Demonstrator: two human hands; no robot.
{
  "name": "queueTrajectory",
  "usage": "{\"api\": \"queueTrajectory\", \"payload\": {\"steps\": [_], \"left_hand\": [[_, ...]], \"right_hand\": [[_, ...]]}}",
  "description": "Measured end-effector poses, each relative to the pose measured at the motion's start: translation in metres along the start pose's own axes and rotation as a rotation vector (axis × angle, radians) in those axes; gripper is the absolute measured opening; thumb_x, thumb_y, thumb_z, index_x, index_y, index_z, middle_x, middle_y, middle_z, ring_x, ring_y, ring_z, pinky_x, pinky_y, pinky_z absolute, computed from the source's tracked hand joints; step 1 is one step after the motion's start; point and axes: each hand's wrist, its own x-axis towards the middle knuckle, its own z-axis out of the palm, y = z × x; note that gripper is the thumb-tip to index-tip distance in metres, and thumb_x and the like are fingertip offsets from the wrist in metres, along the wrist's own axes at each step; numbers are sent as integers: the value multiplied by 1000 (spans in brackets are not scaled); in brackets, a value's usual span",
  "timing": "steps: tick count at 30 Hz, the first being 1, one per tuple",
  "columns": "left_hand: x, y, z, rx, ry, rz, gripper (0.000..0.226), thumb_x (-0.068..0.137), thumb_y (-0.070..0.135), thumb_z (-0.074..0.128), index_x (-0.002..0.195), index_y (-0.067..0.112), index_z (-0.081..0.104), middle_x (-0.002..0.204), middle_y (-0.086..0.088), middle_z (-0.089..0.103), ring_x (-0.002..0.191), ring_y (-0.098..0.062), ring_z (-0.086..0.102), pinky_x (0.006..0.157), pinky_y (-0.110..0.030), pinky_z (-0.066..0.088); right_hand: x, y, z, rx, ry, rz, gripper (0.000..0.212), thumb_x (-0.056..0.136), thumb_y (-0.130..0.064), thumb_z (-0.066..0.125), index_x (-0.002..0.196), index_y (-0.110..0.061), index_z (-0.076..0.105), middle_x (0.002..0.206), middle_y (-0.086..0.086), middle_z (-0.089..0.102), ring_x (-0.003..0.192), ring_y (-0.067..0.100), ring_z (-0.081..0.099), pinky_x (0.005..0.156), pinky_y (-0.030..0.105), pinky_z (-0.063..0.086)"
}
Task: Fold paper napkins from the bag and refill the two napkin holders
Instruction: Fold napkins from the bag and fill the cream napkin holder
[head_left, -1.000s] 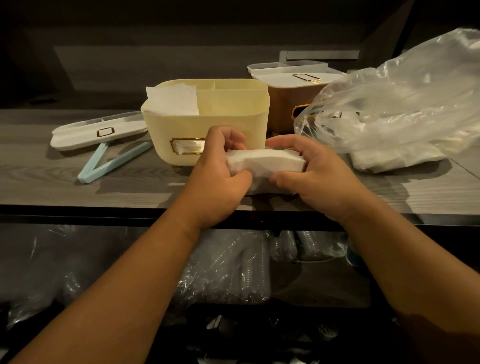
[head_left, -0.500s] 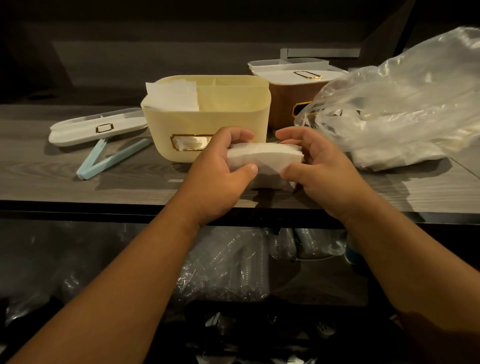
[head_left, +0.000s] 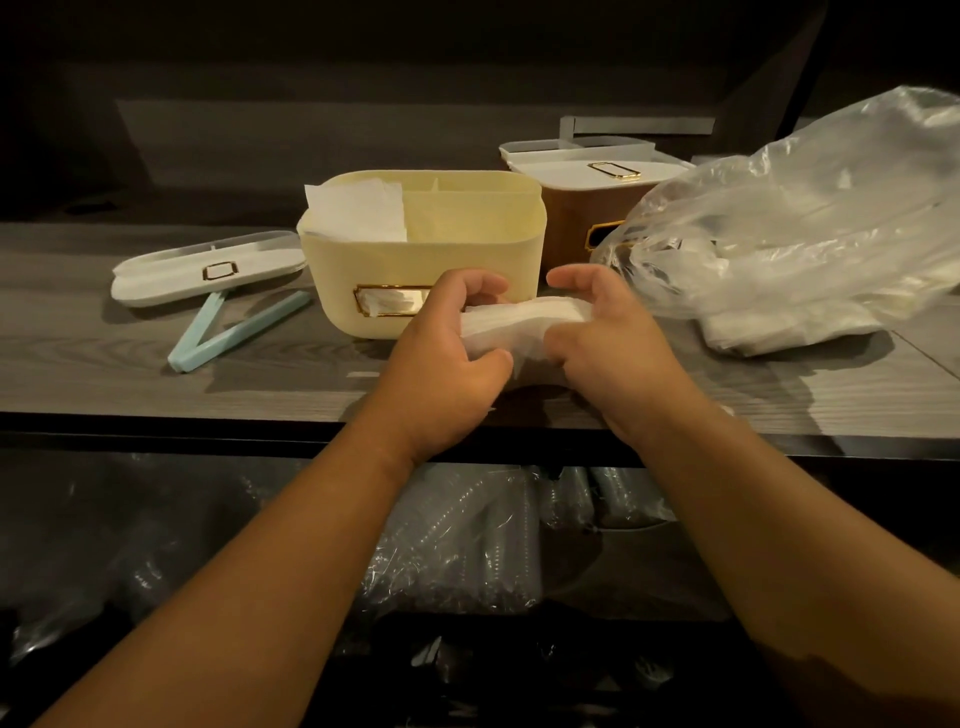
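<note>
Countertop (head_left: 156, 374) in grey wood grain carries everything, and the clear plastic bag (head_left: 810, 228) slumped at the right end is the biggest thing on it, with more white napkins inside. Next down is the cream napkin holder (head_left: 447, 249), lid off, a few napkins standing in its left compartment, right one bare. The brown holder (head_left: 576, 228) sits behind it wearing its white lid. The cream one's white lid (head_left: 208, 267) lies off to the left with a pale blue clip (head_left: 228, 332) just in front of it. No readable writing anywhere; the gold frames on the holders look blank, though it's pretty dim.

Compared with half a second back, the napkin stack (head_left: 519, 327) is bent down through the middle instead of flat. The left hand (head_left: 441, 374) and right hand (head_left: 618, 358) each clamp an end, thumbs beneath and fingers curled over, just in front of the cream holder.
</note>
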Motion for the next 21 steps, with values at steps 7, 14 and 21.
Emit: {"api": "queueTrajectory", "payload": {"steps": [7,14,21], "left_hand": [[-4,5,1,69,-47,5,56,86,-2,59,128,31,40,124,4,44,110,-12,49,85,-18,49],[-8,27,-7,114,12,33,47,92,16,66,127,34,41,121,12,45,108,-9,53,73,-14,56],[63,100,-68,242,-99,-199,19,99,34,57,108,24,71,98,5,73,84,-11,71,63,-23,57]], "right_hand": [[-8,-1,-4,-133,-9,31,44,85,-8,67,120,-31,53,102,-8,58,85,10,62,72,28,60],[1,-37,-24,-117,-85,37,52,82,-1,72,122,-29,54,109,-5,62,97,16,65,73,28,61],[55,-121,-23,-394,-232,-127,54,80,-13,80,126,-31,57,113,-5,64,102,20,65,87,41,60]]}}
